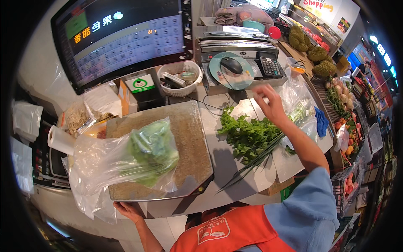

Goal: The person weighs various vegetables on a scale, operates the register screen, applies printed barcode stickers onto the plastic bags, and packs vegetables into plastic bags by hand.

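A clear plastic bag of leafy green vegetables (152, 151) lies on the worn metal plate of a weighing scale (189, 126). My left hand (128, 211) is at the scale's near left edge, partly hidden under it; no held thing shows. My right hand (268, 100) is raised over the counter with bent fingers and appears to hold nothing. Below it lie loose leafy greens like celery (248, 134) and a bunch of long green stalks (261, 157). Plastic-wrapped vegetables (300, 110) lie beyond my right forearm.
A touchscreen monitor (126, 41) stands behind the scale, near a white basket (181, 78). A black mouse (231, 65) and a calculator (269, 64) sit at the back. Left is a plastic bag roll (60, 140). Durians (324, 68) and produce crates line the right; a blue cloth (320, 122) lies by the counter's edge.
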Demonstrator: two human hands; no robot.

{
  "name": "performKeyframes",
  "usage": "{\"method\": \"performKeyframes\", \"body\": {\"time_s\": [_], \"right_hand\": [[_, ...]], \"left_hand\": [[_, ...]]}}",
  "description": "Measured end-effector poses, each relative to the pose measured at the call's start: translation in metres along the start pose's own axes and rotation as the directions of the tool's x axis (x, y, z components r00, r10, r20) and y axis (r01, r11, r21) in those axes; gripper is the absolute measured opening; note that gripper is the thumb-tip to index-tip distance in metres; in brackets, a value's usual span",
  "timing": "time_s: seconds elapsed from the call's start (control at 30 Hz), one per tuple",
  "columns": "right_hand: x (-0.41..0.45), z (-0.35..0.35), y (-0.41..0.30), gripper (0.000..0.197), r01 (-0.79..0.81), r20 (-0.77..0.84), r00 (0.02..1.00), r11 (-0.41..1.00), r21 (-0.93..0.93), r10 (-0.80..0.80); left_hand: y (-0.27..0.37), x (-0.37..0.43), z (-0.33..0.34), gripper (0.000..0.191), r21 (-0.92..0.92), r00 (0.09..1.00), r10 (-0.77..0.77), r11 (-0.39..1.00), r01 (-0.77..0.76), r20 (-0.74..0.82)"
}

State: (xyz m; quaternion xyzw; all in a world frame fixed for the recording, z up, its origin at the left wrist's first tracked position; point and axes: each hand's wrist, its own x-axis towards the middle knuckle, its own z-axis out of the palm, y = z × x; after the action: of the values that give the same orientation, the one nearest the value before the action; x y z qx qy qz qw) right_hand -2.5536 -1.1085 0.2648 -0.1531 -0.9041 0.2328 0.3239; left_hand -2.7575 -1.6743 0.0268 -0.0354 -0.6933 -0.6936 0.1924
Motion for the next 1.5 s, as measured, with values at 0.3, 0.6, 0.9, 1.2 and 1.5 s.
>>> {"method": "performKeyframes", "body": {"time_s": [0.3, 0.6, 0.9, 1.2, 1.5], "right_hand": [[0.099, 0.06, 0.14, 0.057, 0.183, -0.005, 0.981, 0.921, -0.343, -0.196], [0.138, 0.089, 0.172, 0.061, 0.233, 0.115, 0.972, 0.889, -0.395, -0.203], [0.133, 0.092, 0.173, 0.059, 0.259, 0.123, 0.965, 0.919, -0.297, -0.232], [0.138, 0.096, 0.159, 0.053, 0.325, 0.179, 0.943, 0.889, -0.322, -0.281], [0.142, 0.1, 0.156, 0.047, 0.31, 0.205, 0.947, 0.88, -0.361, -0.249]], "left_hand": [[0.014, -0.009, 0.006, 0.053, -0.026, 0.995, -0.09, 0.996, 0.089, -0.041], [-0.001, -0.005, -0.002, 0.063, 0.004, 0.993, -0.111, 0.994, 0.112, -0.047], [-0.017, -0.002, -0.011, 0.043, 0.173, 0.999, -0.052, 0.984, 0.05, 0.009], [0.001, -0.007, -0.007, 0.02, 0.051, 0.996, -0.077, 0.996, 0.079, -0.038], [0.017, -0.001, 0.009, 0.016, 0.055, 0.994, -0.093, 0.994, 0.096, -0.053]]}}
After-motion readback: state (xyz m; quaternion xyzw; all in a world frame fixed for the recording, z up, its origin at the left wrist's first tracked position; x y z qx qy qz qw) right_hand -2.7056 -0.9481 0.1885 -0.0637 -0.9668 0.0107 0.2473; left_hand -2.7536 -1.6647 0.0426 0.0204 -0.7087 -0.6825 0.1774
